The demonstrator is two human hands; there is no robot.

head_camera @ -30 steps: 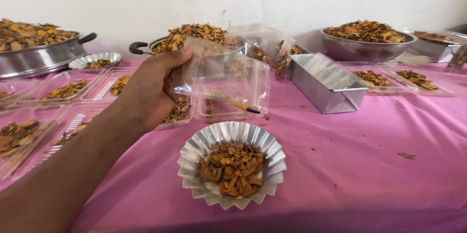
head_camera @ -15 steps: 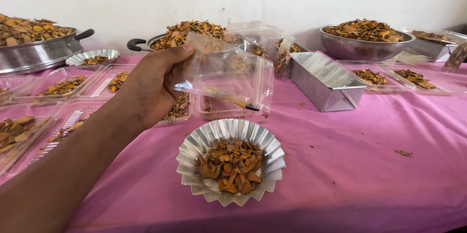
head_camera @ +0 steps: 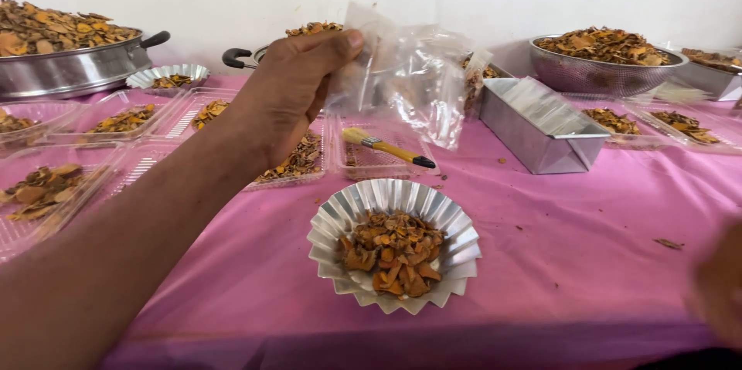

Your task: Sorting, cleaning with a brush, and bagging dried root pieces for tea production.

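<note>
My left hand (head_camera: 282, 96) reaches out from the lower left and pinches a crumpled clear plastic bag (head_camera: 421, 76), holding it up above the table. Below the bag lies a small brush with a yellow handle (head_camera: 386, 147) inside a clear plastic tray (head_camera: 363, 163). Nearer to me, a fluted silver foil cup (head_camera: 331, 225) holds dried orange-brown chips (head_camera: 393, 250). My right hand (head_camera: 719, 281) is only a blur at the lower right edge, and whether it holds anything does not show.
The pink tablecloth (head_camera: 572, 246) carries a rectangular metal tin (head_camera: 541, 127), a metal bowl of chips (head_camera: 607, 69) at the back right, and a large handled pan of chips (head_camera: 69, 69) at the back left. Clear trays with chips (head_camera: 46, 192) line the left side.
My left hand has lifted the clear bag higher, uncovering the brush beneath it. My right hand has come into view at the lower right edge.
</note>
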